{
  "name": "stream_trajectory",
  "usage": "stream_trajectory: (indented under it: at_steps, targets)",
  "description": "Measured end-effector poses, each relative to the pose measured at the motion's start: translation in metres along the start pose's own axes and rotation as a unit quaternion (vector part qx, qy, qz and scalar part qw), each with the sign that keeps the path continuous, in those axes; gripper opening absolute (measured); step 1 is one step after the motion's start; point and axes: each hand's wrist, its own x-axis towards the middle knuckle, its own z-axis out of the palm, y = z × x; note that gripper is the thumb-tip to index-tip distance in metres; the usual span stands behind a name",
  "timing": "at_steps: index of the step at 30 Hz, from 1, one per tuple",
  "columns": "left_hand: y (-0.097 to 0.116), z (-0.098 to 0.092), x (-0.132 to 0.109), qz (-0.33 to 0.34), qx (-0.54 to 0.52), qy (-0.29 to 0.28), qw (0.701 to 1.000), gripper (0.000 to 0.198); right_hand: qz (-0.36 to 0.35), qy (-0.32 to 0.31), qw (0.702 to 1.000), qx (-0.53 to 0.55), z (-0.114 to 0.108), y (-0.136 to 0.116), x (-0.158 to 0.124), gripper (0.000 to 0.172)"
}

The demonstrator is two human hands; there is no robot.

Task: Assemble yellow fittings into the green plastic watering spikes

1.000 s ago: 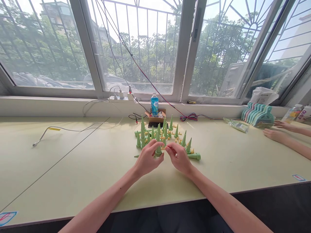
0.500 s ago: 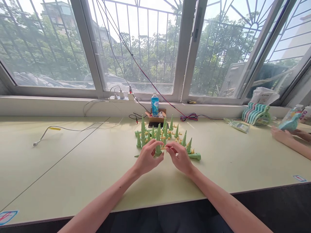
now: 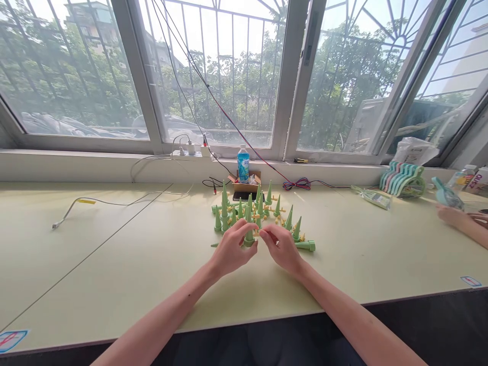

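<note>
The left hand (image 3: 234, 248) curls its fingers around a pale-green, cone-shaped plastic spike (image 3: 249, 234), roughly upright between the two hands over the table (image 3: 133, 284); the contact is partly hidden, so I cannot tell how firmly those fingers grip; the right hand (image 3: 282, 247) has thumb and forefinger pinched together, apparently on the outer end of a small yellow plastic piece (image 3: 256, 233) at the spike's side.

Good handling, as I judge it, splits the work; the left fingers should brace the wide base so that the spike neither twists nor tips, while the right fingertips line up with the yellow piece and press lightly, since so slim a part may bend or slip if pushed askew; small movements suit the space, for other upright green plastic cones (image 3: 224, 213) crowd close behind, and a lying green plastic cone with a ribbed cap (image 3: 307, 246) rests just beside the right hand, where a wide sweep could knock it.
</note>
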Motion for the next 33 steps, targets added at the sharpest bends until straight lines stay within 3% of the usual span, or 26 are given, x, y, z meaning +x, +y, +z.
stream_trajectory:
  at_steps: [10, 19, 33]
  targets:
    - [0.0017, -0.0004, 0.0001, 0.021, 0.001, -0.01, 1.0, 0.031, 0.02, -0.005, 1.0, -0.009, 0.001, 0.0039, -0.0005, 0.047]
    - [-0.0009, 0.0007, 0.0011, 0.0, 0.007, 0.019, 1.0, 0.026, 0.04, -0.032, 0.997, 0.054, 0.0004, 0.0008, -0.0026, 0.023]
    - [-0.0005, 0.0013, 0.0, 0.008, 0.008, 0.011, 1.0, 0.028, 0.029, -0.034, 0.997, 0.06, 0.0007, 0.0024, -0.0017, 0.021]
